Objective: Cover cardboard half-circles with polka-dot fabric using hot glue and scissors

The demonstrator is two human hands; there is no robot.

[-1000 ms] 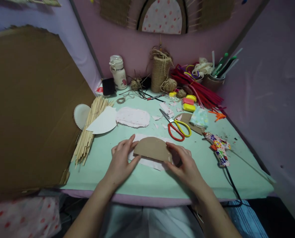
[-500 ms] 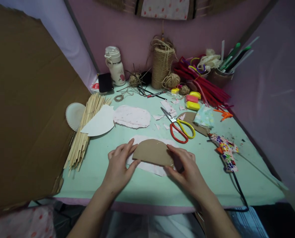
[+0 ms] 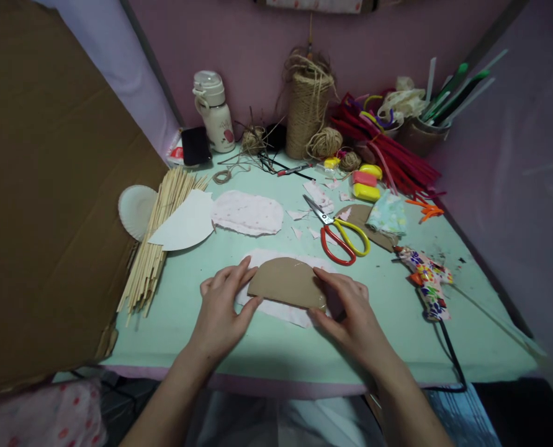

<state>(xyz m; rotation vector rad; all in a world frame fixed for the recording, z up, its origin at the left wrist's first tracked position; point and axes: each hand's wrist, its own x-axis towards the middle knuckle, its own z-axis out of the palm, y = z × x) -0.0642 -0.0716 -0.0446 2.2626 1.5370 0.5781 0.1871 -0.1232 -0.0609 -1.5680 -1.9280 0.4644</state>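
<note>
A brown cardboard half-circle (image 3: 285,282) lies on a piece of white dotted fabric (image 3: 276,310) near the front of the mint-green table (image 3: 257,347). My left hand (image 3: 220,307) pinches the cardboard's left corner between thumb and fingers. My right hand (image 3: 350,310) grips its right corner the same way. Both hands rest low on the table on either side of the piece.
Red-and-yellow scissors (image 3: 341,233) and a patterned glue gun (image 3: 427,279) with a black cord lie to the right. A bundle of wooden sticks (image 3: 157,239), a white paper piece (image 3: 185,223) and another fabric oval (image 3: 247,213) lie to the left. A big cardboard sheet (image 3: 48,205) leans at left. Twine spools and pipe cleaners stand behind.
The camera has tilted down a little, so everything sits slightly higher in view. Both hands keep the same hold on the cardboard half-circle.
</note>
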